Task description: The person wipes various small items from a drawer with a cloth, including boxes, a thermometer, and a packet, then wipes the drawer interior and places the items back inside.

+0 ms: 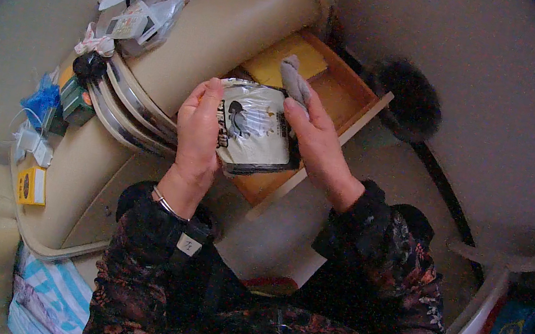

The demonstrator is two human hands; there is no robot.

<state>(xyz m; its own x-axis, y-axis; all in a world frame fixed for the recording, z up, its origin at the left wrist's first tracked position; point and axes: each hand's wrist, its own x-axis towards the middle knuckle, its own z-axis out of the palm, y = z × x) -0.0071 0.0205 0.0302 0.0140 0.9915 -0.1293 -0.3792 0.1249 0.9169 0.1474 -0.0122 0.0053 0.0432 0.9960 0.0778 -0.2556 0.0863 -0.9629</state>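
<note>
Between my two hands is a shiny plastic packet (258, 129), pale with black edges and dark printing. My left hand (201, 122) grips its left side, thumb on top. A rolled grey cloth (294, 79) sticks up from my right hand (322, 139), pinched by the thumb and fingers. That same hand is at the packet's right edge; whether it also grips the packet I cannot tell. Below the packet a wooden drawer (355, 94) stands pulled out of a beige cabinet (267, 4). Inside the drawer lies a flat yellow item (287, 60).
Plastic bags (152, 17), a dark green box (77, 100), a blue mesh bundle (42, 100) and a yellow box (32, 186) sit along the cabinet top. A dark round fuzzy object (406, 100) is behind the drawer's right corner. Striped blue-white fabric (56, 291) is at lower left.
</note>
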